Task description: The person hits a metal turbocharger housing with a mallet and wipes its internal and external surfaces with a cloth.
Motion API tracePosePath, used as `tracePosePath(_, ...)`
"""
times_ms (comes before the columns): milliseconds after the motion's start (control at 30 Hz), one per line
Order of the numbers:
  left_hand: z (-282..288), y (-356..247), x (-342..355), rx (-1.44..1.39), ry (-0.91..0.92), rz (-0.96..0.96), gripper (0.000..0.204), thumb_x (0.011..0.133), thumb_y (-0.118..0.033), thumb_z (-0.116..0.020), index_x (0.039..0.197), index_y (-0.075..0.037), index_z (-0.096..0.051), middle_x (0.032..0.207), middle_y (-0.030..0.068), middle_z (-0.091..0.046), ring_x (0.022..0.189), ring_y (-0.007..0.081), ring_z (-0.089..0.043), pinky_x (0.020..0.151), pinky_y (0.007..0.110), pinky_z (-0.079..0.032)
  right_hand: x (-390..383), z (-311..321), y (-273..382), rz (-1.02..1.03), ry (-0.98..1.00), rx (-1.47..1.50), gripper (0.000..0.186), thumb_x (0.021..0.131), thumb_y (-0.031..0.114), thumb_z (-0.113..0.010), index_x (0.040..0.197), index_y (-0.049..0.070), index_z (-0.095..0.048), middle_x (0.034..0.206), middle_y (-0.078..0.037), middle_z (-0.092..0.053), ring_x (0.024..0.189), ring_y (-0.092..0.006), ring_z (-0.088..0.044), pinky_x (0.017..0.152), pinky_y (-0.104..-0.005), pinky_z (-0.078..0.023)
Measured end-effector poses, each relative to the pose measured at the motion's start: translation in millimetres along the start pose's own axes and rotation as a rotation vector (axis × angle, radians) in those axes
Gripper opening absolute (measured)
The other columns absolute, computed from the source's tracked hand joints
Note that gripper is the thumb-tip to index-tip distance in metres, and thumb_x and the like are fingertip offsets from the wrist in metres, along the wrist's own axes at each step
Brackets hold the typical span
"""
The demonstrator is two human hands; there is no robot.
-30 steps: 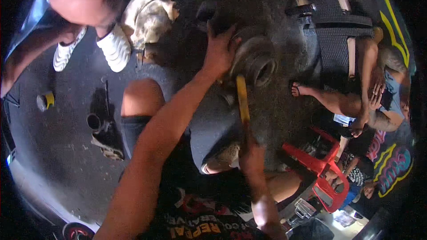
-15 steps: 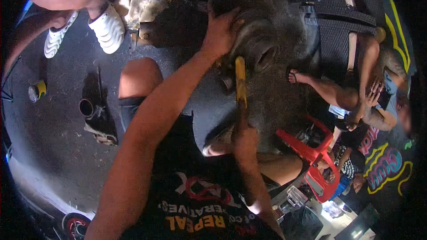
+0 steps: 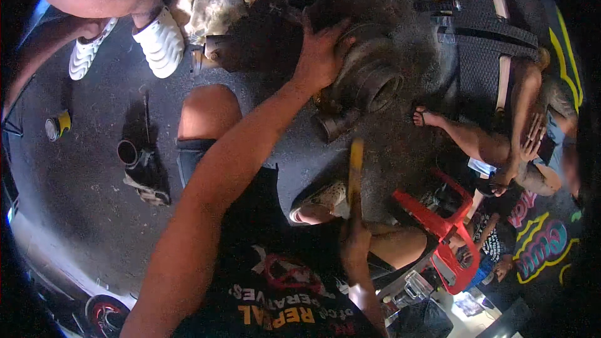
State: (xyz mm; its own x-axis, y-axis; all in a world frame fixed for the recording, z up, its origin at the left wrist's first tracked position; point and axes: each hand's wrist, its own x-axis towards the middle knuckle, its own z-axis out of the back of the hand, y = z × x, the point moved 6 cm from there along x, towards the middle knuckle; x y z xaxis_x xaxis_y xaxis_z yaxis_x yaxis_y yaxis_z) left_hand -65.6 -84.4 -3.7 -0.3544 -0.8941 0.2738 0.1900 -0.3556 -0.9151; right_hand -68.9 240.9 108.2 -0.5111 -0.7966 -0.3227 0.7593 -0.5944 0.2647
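Flanged metal housing [image 3: 369, 75], on the floor [image 3: 81, 188] at one o'clock: steadied by left hand [image 3: 322, 59], spread against its ten-o'clock side, best placed clear of yellow-ended tool [image 3: 355, 172], clutched at five o'clock in right hand [image 3: 355, 243].

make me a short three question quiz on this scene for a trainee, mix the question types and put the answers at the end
1. Multiple choice: what does the left hand touch?
a) the pale cloth
b) the dark metal housing
c) the white clogs
2. True or false: in the picture, the red plastic chair is to the lower right of the dark metal housing.
3. Fill in: the right hand grips a tool whose far end, pointing toward the top of the picture, is coloured ____.

Key: 1. b; 2. true; 3. yellow.
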Motion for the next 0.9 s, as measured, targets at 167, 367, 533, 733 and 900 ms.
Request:
tracePosePath(167, -1.4, -14.7, 2.5, 0.037, -0.059, -0.104, 0.038, 0.091, -0.028, -0.047, 0.123, -0.007, -0.049, 0.109, 0.0184, -0.059, 0.114, 0.0304, -0.049, 0.109, 0.054, 0.001, 64.0, -75.4, -33.5, -0.053, 0.118, -0.226, 0.058, 0.08, 0.002, -0.047, 0.136, 0.003, -0.03, 0.078, -0.021, -0.058, 0.067, -0.0349, -0.06, 0.057, -0.0407, -0.048)
tracePosePath(367, -3.4, -6.8, -0.9, -0.005, -0.057, -0.061, 0.038, 0.093, -0.028, -0.044, 0.123, -0.006, -0.049, 0.104, 0.0174, -0.061, 0.113, 0.0285, -0.051, 0.109, 0.055, 0.002, 83.1, -79.2, -19.4, -0.186, 0.288, -0.242, 0.029, 0.088, 0.011, -0.043, 0.113, -0.002, -0.054, 0.079, -0.011, -0.064, 0.069, -0.0233, -0.062, 0.06, -0.0349, -0.05)
tracePosePath(533, 2.6, -7.7, 2.6, -0.03, -0.074, -0.1, 0.037, 0.092, -0.029, -0.046, 0.121, -0.006, -0.051, 0.1, 0.0178, -0.062, 0.113, 0.0286, -0.051, 0.109, 0.055, 0.002, 112.1, -67.2, -4.7, -0.171, 0.286, -0.1, 0.031, 0.091, 0.014, -0.04, 0.115, -0.001, -0.052, 0.085, -0.01, -0.063, 0.075, -0.0189, -0.059, 0.063, -0.0326, -0.047)
tracePosePath(733, 4.1, -3.3, -2.0, -0.046, -0.014, 0.015, 0.036, 0.092, -0.027, -0.047, 0.12, -0.007, -0.053, 0.1, 0.0192, -0.061, 0.114, 0.0291, -0.049, 0.109, 0.053, 0.001, 67.8, -63.5, -14.7, -0.207, 0.299, -0.07, 0.036, 0.089, 0.009, -0.043, 0.124, 0.0, -0.045, 0.095, -0.016, -0.061, 0.082, -0.0216, -0.059, 0.068, -0.0331, -0.047)
tracePosePath(900, -0.5, -1.8, -8.3, -0.073, -0.026, 0.019, 0.037, 0.091, -0.029, -0.048, 0.121, -0.008, -0.052, 0.101, 0.0193, -0.061, 0.11, 0.0298, -0.052, 0.11, 0.051, 0.002, 94.7, -65.2, -14.7, -0.245, 0.409, -0.078, 0.046, 0.085, 0.004, -0.047, 0.13, 0.0, -0.037, 0.096, -0.019, -0.06, 0.079, -0.0254, -0.06, 0.065, -0.0354, -0.048)
